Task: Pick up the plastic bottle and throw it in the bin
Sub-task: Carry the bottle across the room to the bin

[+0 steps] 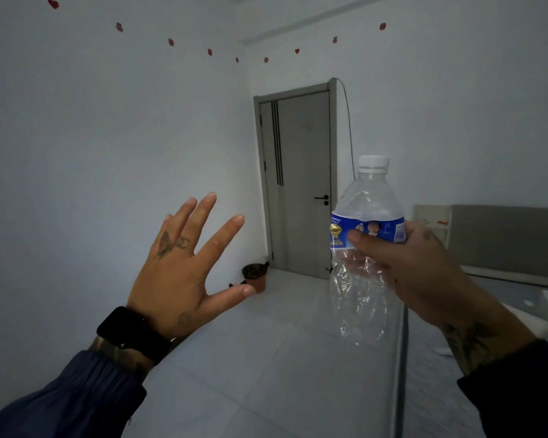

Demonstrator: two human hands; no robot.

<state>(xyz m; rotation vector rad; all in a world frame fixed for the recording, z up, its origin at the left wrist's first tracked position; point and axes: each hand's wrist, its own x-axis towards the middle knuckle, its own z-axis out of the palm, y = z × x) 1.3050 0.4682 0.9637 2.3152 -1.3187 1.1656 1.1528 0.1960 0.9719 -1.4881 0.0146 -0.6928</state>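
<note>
My right hand is shut around a clear, crumpled plastic bottle with a white cap and a blue label, holding it upright at chest height. To its left my left hand is raised with fingers spread, holding nothing; a black watch sits on that wrist. A small orange bin with a dark liner stands on the floor in the far corner by the wall, beyond my left thumb tip.
A grey closed door is in the far wall, right of the bin. A bed with a grey headboard fills the right side. Pale floor tiles stretch from me to the bin.
</note>
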